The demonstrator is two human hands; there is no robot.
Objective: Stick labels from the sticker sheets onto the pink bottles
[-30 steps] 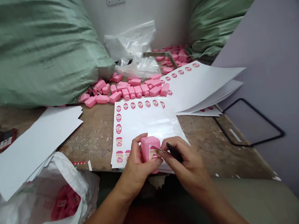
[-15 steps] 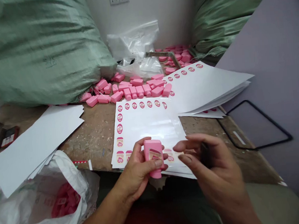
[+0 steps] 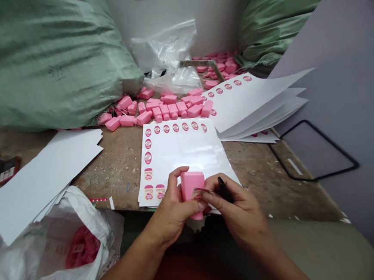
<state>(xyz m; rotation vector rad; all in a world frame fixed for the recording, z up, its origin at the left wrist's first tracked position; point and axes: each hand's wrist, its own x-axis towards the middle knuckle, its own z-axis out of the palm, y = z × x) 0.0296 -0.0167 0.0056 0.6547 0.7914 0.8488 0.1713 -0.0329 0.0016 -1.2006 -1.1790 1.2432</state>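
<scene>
A pink bottle (image 3: 192, 182) is held by my left hand (image 3: 176, 207), its neck end toward me. My right hand (image 3: 235, 205) meets it from the right, thumb and forefinger pinching a small label (image 3: 200, 191) against the bottle's face. A black tool (image 3: 225, 190) is tucked in the same right hand; its lower end is hidden. Under and beyond both hands lies a sticker sheet (image 3: 181, 151) with pink labels along its left and top edges.
Pink bottles (image 3: 173, 110) lie piled behind the sheet. More sticker sheets (image 3: 236, 110) are at the right, white sheets (image 3: 46, 168) at the left. An open white bag (image 3: 82, 208) hangs at the front left. Large green sacks (image 3: 48, 64) stand behind; a black frame (image 3: 333, 143) is at the right.
My right hand has come left to the bottle and closed on the label at its face. The stacked sheets at the right have spread apart at their edge. The view has shifted slightly.
</scene>
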